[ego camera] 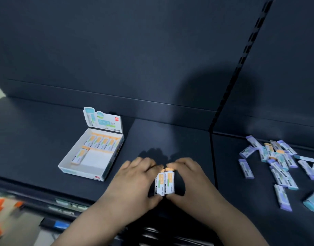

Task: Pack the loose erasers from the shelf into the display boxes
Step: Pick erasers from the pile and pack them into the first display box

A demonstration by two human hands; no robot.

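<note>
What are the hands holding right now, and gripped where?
A small bunch of orange-tipped erasers, side by side, held between the left hand and the right hand. Fingers curl over the orange top ends, and thumbs press the bottom ends.

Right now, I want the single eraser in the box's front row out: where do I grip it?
Take the single eraser from above at its near end: it lies flat, hemmed by the display box wall on its left and the back row beyond.

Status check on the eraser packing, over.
Left hand and right hand pinch orange erasers together. Display box left, part filled. Loose pile right. Nothing blocking the box.
</note>
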